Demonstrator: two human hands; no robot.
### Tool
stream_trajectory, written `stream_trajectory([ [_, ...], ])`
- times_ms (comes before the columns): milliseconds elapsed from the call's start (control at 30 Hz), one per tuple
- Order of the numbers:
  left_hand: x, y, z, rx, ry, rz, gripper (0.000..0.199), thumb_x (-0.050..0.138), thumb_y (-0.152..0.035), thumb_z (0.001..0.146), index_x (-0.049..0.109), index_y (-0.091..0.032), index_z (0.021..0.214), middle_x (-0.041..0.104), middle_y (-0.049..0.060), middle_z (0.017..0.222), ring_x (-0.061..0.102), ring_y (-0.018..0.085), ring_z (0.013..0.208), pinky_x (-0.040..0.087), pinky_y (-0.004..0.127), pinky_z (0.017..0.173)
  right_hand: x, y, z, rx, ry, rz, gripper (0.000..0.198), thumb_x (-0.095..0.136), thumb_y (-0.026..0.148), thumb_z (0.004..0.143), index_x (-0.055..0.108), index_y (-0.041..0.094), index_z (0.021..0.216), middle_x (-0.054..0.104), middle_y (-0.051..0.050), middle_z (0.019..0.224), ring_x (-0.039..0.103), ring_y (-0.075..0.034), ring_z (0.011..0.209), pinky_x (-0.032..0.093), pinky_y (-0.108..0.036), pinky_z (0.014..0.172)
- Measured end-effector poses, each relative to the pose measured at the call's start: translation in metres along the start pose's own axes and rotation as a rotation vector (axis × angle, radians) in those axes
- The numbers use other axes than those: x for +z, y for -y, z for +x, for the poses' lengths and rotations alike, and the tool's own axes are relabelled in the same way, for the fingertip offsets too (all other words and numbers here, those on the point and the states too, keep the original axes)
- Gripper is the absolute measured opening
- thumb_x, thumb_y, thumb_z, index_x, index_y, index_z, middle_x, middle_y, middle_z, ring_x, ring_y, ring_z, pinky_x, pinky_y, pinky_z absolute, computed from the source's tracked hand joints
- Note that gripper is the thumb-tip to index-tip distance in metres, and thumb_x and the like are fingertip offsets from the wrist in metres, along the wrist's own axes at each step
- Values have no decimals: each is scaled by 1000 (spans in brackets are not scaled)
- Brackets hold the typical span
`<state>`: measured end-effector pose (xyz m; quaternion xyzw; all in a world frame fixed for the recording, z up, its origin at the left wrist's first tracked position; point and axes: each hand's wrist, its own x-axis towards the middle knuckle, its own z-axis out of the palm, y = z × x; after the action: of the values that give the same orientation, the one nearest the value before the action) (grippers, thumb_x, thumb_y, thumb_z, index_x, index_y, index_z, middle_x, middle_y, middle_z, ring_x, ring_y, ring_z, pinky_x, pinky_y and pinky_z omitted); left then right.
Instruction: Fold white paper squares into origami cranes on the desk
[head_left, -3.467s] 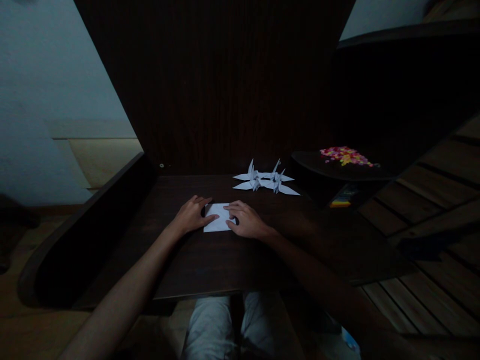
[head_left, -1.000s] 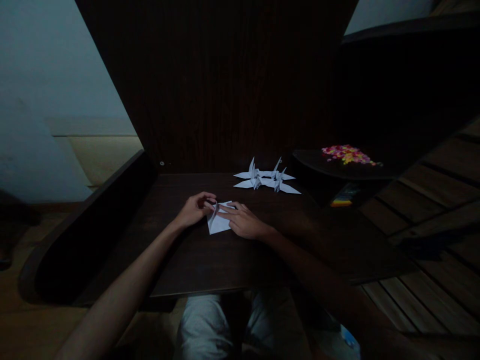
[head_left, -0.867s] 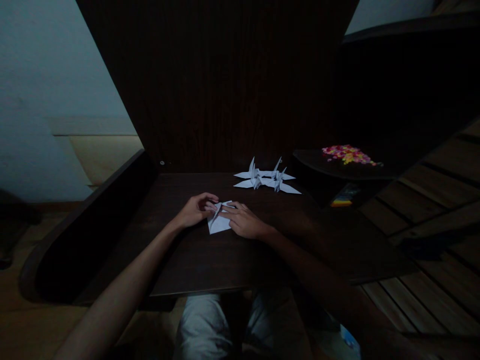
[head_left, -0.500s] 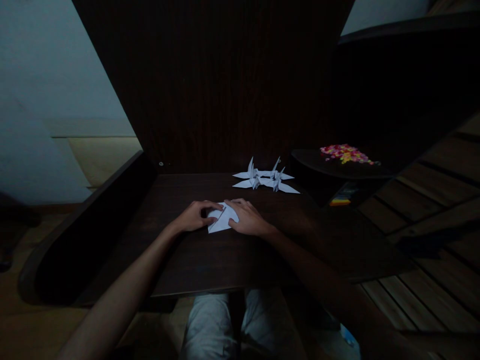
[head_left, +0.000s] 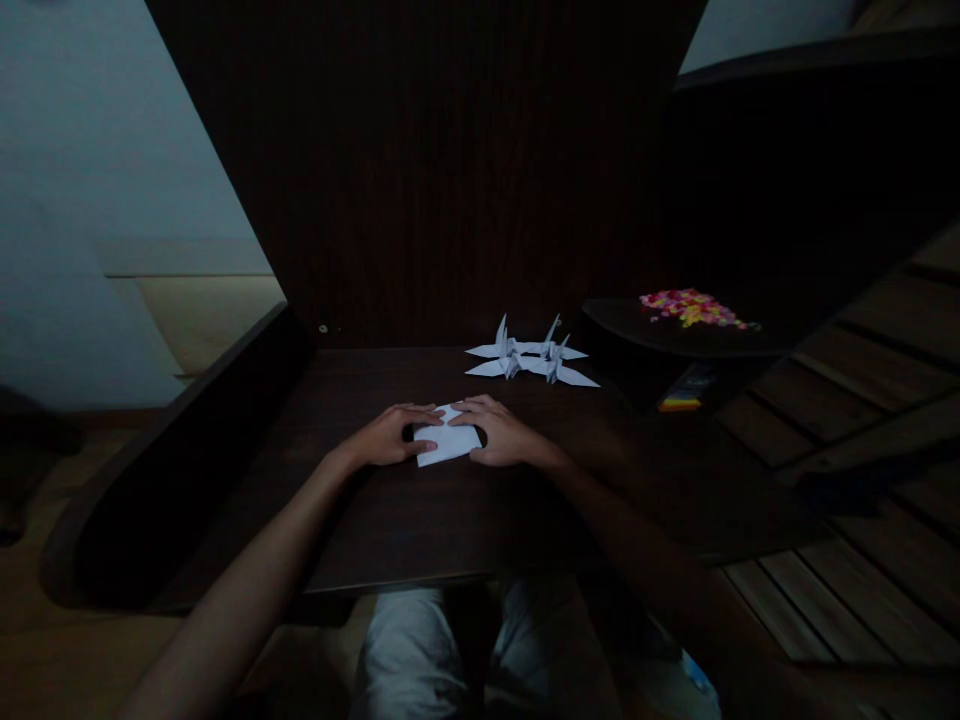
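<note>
A folded sheet of white paper point(head_left: 448, 445) lies on the dark desk in front of me, with its near edge toward my body. My left hand point(head_left: 390, 433) grips its left side, thumb on the near part and fingers curved over the far part. At the opposite side my right hand point(head_left: 501, 432) holds the paper the same way, its thumb by the right corner and its fingertips near the far edge. Both hands cover parts of the sheet, so the folds beneath them are hidden.
Several white paper cranes point(head_left: 529, 360) stand close together behind my hands. A heap of small pink, red and yellow pieces point(head_left: 694, 308) lies on a raised shelf point(head_left: 637, 335) at the right. A dark side panel point(head_left: 180, 450) borders the desk point(head_left: 375, 540) on the left.
The slanting flap seen on the paper now lies flat, leaving a more rectangular shape. My right thumb has shifted right to the paper's corner, and its fingers have spread from the thumb.
</note>
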<state>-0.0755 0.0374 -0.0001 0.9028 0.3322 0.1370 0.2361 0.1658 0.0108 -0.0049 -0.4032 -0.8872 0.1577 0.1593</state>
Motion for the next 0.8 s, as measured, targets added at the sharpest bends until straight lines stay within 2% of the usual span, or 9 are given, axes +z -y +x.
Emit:
stream_trajectory([
  [233,0,-2,-1,0,2,14,48,64,-42,79,61,-19,121,55,9,135,44,24,131,32,43,111,-2,-1,0,-19,-141,25,28,69,15,66,71,19,94,68,-7,112,56,-25,105,42,-40,94],
  [367,-1,-5,0,-5,6,15,47,64,-42,79,62,-19,119,55,9,135,45,25,130,33,43,110,-3,1,2,-18,-224,56,13,64,17,77,71,18,88,72,-6,95,60,-21,94,44,-35,87],
  [533,1,-5,0,7,-4,24,46,65,-42,78,64,-19,118,56,10,134,47,26,128,34,44,110,3,2,6,70,-290,19,16,60,27,85,71,15,86,71,-8,85,60,-19,83,45,-31,77],
  [667,3,-5,0,18,-18,39,43,64,-43,80,64,-21,117,57,9,133,49,26,125,35,45,108,6,2,7,131,-302,52,15,62,29,84,70,17,87,70,-5,84,59,-18,80,45,-30,75],
  [800,4,-7,1,18,-41,22,41,58,-48,84,66,-22,114,59,9,131,50,25,123,36,43,106,5,3,9,205,-307,124,10,63,23,80,71,18,83,71,-4,84,59,-18,81,44,-31,77],
])
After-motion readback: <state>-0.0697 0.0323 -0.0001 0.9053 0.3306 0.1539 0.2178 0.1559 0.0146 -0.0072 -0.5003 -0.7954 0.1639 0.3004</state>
